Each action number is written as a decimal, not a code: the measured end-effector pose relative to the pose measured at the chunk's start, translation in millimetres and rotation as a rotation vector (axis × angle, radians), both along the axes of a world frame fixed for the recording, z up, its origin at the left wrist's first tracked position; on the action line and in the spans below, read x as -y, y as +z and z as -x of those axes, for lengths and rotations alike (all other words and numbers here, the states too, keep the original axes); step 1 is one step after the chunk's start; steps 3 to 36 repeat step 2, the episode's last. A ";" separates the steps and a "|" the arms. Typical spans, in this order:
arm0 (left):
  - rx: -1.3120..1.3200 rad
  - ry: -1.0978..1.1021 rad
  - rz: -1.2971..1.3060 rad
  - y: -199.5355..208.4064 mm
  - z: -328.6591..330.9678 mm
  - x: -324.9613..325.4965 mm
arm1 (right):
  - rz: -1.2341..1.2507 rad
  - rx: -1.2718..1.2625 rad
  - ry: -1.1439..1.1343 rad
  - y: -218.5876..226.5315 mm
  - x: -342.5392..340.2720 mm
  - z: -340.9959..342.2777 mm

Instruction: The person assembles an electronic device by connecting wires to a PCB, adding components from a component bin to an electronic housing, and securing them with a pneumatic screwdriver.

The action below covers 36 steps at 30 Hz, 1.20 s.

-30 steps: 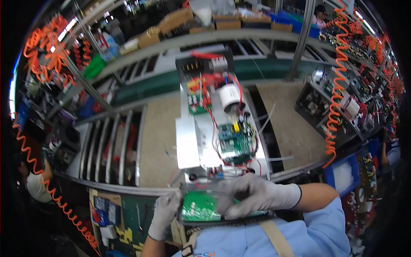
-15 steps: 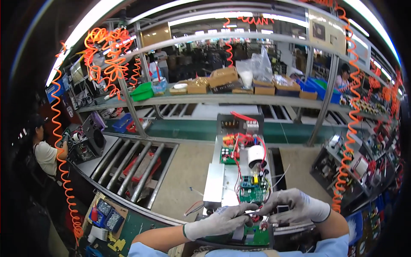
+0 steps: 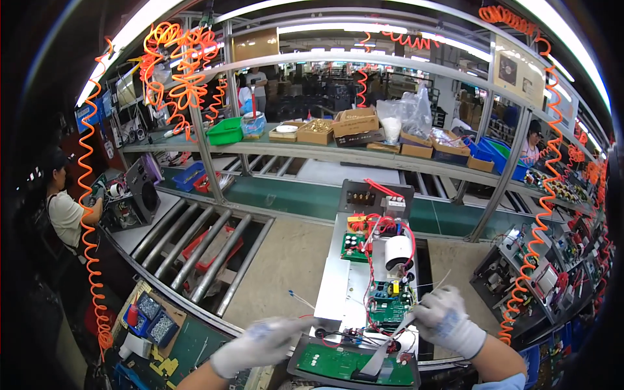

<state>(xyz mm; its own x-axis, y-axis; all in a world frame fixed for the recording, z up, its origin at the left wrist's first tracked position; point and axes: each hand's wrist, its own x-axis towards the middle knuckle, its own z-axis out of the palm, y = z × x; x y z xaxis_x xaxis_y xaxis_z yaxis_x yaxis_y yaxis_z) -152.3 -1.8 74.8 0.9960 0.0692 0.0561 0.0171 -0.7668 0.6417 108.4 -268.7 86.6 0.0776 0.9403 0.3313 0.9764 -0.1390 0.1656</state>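
Note:
In front of me lies an opened electrical unit [image 3: 335, 286] with a metal chassis, a large white cylindrical part [image 3: 398, 252], red wires and a populated green board [image 3: 389, 311]. At its near end a front panel with a green circuit board [image 3: 331, 365] lies tilted. A flat grey ribbon cable [image 3: 383, 354] runs up from this panel. My gloved right hand [image 3: 450, 323] is closed, its fingertips pinching the cable's upper end. My gloved left hand [image 3: 261, 346] is left of the panel, fingertips near the chassis's lower left corner; motion blurs its fingers.
Metal rollers [image 3: 201, 253] run left of the work surface [image 3: 283, 266]. Blue bins of small fasteners [image 3: 156, 322] stand at the lower left. Orange coiled hoses [image 3: 91, 260] hang on both sides. Another opened unit [image 3: 526, 266] stands right. A co-worker [image 3: 65, 214] works far left.
My hands have moved apart, the left one leftward. The near panel's green board now shows more fully, and the grey ribbon cable is visible at my right fingers. The view has shifted slightly.

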 end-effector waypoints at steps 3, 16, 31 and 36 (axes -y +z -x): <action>-0.210 0.069 -0.115 -11.4 34.5 -9.7 | -0.037 -0.011 -0.072 -0.2 5.1 -1.2; -0.210 0.069 -0.115 -11.4 34.5 -9.7 | -0.037 -0.011 -0.072 -0.2 5.1 -1.2; -0.210 0.069 -0.115 -11.4 34.5 -9.7 | -0.037 -0.011 -0.072 -0.2 5.1 -1.2; -0.210 0.069 -0.115 -11.4 34.5 -9.7 | -0.037 -0.011 -0.072 -0.2 5.1 -1.2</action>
